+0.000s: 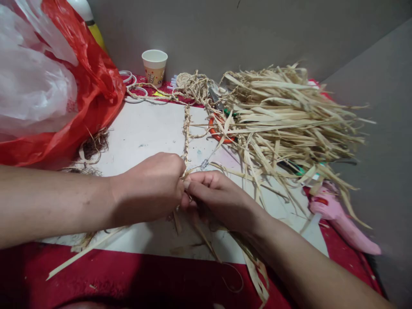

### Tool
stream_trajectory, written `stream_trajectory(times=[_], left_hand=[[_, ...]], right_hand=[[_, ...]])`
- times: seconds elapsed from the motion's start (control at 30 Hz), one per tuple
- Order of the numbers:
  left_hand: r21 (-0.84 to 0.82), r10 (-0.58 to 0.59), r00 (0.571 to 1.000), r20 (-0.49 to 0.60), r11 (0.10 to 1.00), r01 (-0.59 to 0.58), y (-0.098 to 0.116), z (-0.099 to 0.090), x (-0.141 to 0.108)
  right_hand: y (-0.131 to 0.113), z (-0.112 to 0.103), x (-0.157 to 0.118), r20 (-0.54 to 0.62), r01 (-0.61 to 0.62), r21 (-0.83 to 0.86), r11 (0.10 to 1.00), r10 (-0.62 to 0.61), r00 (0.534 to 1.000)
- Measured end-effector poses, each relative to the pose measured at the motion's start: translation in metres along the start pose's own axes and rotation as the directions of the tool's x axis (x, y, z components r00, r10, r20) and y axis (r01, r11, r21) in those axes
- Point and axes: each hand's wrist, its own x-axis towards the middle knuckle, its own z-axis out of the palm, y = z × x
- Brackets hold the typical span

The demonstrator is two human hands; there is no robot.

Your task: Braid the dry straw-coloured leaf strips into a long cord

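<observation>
A thin braided straw cord (187, 133) runs down the white board (144, 128) to my two hands. My left hand (157, 182) is closed in a fist round its lower end, knuckles up. Right against it, my right hand (212, 191) pinches the same cord between thumb and fingers. Loose straw strands (206, 240) hang out below both hands toward the board's front edge. The exact grip is partly hidden behind the left fist.
A big heap of dry straw (289, 116) lies at right, with orange-handled scissors (212, 131) at its edge. A pink glue gun (344, 219) sits at far right. A paper cup (154, 68) stands at the back; a red plastic bag (99, 90) bulges at left.
</observation>
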Motion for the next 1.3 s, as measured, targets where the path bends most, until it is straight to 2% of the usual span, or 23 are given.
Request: stream_trajectory(times=[0.17,0.37,0.53,0.67,0.73,0.83,0.93,1.03,1.17,1.3], left_hand=[[0.114,0.02,1.0,0.015,0.993,-0.022,0.007,-0.002,0.003],[0.093,0.079,0.995,0.053,0.992,-0.083,0.006,-0.002,0.004],[-0.018,-0.029,0.997,0.071,0.999,0.03,0.012,-0.002,0.002],[-0.128,-0.09,0.992,0.088,0.987,0.101,0.014,0.0,-0.001],[-0.118,-0.107,0.989,0.099,0.986,0.118,0.011,0.001,-0.003],[-0.014,-0.064,0.991,0.12,0.998,0.067,0.008,0.003,-0.004],[0.08,0.014,0.996,0.087,0.997,-0.021,0.006,0.005,-0.004],[0.132,0.026,0.998,0.056,0.991,-0.033,0.005,0.009,-0.005],[0.127,0.013,0.998,0.056,0.992,-0.02,0.004,0.014,-0.006],[0.063,0.049,0.993,0.103,0.996,-0.056,0.006,0.014,-0.008]], right_hand=[[-0.002,0.0,0.0,0.005,0.029,0.058,0.998,-0.029,1.0],[-0.003,0.0,0.002,-0.027,0.035,0.058,0.998,-0.033,0.999],[-0.002,0.002,0.001,-0.078,0.048,0.017,0.999,-0.046,0.996],[-0.002,0.001,-0.001,-0.042,0.092,0.016,0.996,-0.092,0.995],[-0.003,0.001,-0.003,-0.021,0.113,0.003,0.994,-0.113,0.993],[-0.003,0.001,-0.005,-0.029,0.1,-0.018,0.995,-0.1,0.995],[-0.001,0.001,-0.006,-0.037,0.086,-0.004,0.996,-0.086,0.996],[0.002,-0.001,-0.006,-0.032,0.102,0.011,0.995,-0.102,0.994],[0.004,-0.001,-0.005,-0.048,0.134,0.03,0.991,-0.132,0.99],[0.002,0.0,-0.006,-0.062,0.102,0.031,0.994,-0.1,0.993]])
